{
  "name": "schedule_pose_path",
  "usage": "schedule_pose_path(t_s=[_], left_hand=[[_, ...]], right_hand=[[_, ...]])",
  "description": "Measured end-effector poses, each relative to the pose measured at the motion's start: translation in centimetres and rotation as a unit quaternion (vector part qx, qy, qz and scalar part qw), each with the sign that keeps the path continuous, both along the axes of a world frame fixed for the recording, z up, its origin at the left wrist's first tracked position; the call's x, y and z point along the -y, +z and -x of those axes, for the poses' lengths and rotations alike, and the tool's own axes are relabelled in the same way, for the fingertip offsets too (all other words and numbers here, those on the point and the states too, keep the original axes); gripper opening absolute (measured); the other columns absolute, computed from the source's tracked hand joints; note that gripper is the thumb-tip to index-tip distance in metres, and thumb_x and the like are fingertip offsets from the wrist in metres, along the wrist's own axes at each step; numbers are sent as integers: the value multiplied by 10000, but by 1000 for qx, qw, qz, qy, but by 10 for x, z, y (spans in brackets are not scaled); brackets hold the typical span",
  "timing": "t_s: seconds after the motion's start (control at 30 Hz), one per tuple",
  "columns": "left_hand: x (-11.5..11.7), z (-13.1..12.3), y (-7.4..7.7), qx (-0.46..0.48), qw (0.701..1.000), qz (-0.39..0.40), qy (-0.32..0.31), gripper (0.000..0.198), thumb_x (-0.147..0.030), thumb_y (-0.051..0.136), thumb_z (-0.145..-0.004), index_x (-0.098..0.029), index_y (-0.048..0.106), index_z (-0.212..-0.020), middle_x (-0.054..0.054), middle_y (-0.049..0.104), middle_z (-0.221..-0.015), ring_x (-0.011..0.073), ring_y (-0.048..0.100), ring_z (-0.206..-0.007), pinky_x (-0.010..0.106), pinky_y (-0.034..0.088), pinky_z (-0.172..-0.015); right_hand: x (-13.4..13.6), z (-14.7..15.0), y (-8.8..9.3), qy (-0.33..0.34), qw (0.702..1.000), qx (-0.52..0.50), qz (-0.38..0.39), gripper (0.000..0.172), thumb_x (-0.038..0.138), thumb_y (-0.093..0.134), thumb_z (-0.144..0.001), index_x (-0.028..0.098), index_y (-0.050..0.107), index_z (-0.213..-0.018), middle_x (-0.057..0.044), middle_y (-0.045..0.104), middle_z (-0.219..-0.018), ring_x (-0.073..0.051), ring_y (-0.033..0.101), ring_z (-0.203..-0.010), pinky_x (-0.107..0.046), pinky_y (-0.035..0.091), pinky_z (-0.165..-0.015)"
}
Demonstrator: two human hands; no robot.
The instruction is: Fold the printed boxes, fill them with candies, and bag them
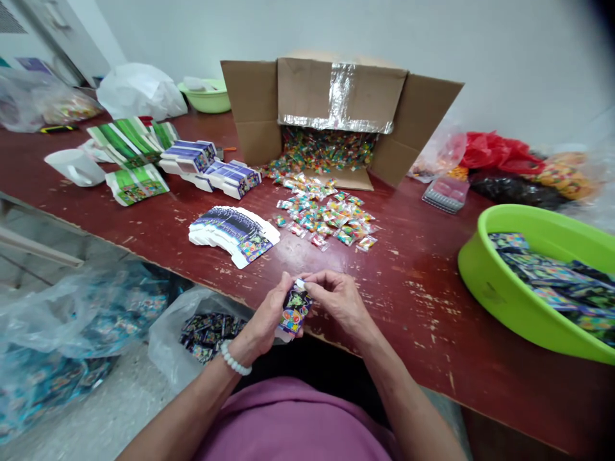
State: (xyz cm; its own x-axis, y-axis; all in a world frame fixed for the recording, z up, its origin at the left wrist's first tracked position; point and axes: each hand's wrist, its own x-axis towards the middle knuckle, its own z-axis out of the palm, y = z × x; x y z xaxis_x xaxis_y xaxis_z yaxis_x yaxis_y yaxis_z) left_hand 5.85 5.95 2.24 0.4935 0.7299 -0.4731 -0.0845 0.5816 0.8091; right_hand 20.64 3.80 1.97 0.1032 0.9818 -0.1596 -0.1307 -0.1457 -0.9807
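My left hand (270,314) is wrapped around a small printed candy box (295,308), dark with bright cartoon pictures, over the table's front edge. At the box's top end my right hand (335,296) pinches a white flap between thumb and forefinger. Just beyond lies a fanned stack of flattened candy boxes (230,232) with white edges. To its right spreads a loose pile of wrapped candies (327,214), spilling from a large open cardboard box (342,89). Whether anything is inside the small box is hidden.
A green tub (500,314) of dark packets stands at right. Purple carton bundles (211,168), green carton bundles (129,144) and a white mug (75,168) sit at left. Below the edge, a plastic bag (168,330) holds dark packets. Red plastic bags (500,153) lie at the back right.
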Motion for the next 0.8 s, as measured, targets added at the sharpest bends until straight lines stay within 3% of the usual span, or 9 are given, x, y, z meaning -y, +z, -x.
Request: schedule_pose_path(t_s=[0.17, 0.27, 0.4, 0.5, 0.63, 0.8], left_hand=[[-1, 4, -7, -18, 1000, -25, 3, 712, -696, 472, -887, -180, 588, -1364, 47, 689, -712, 128, 575, -463, 208, 455, -383], [-3, 7, -11, -25, 999, -32, 2, 688, -701, 480, -880, -195, 624, -1324, 56, 705, -807, 125, 573, -495, 211, 458, -374], [-4, 5, -16, -32, 999, -15, 17, 685, -723, 457, -875, -205, 625, -1290, 58, 695, -873, 122, 584, -513, 215, 462, -378], [-4, 1, -19, -8, 999, -28, 23, 519, -602, 572, -881, -219, 617, -1228, 33, 675, -917, 110, 611, -587, 195, 491, -450], [-4, -4, -21, 20, 1000, -5, 9, 360, -350, 663, -842, -235, 571, -1170, -3, 652, -910, 107, 624, -638, 182, 501, -504], [-8, -5, -19, 43, 999, 15, 12, 397, -271, 611, -832, -243, 521, -1218, -14, 626, -831, 113, 617, -560, 199, 489, -479]], right_hand=[[1, -1, 0, 27, 999, -1, -24, 197, 371, 735, -777, 178, 716, -746, -80, 769, -981, -178, 679, -702, -282, 537, -592], [5, -1, 0, 82, 993, 25, -82, 201, 373, 661, -871, 196, 726, -801, -64, 758, -1042, -195, 698, -857, -317, 548, -745], [7, -7, -6, 90, 962, 192, -174, 151, 315, 624, -916, 216, 735, -890, -63, 741, -1042, -203, 669, -968, -355, 487, -898], [3, -15, -15, 85, 936, 290, -180, 147, 293, 616, -921, 208, 730, -957, -71, 722, -973, -202, 652, -918, -355, 477, -869], [-1, -18, -22, 107, 925, 311, -188, 142, 236, 581, -922, 200, 717, -946, -54, 692, -928, -180, 629, -870, -323, 474, -836], [-7, -25, -25, 69, 952, 259, -148, 113, 265, 607, -884, 224, 710, -908, -22, 693, -878, -180, 627, -828, -300, 485, -783]])
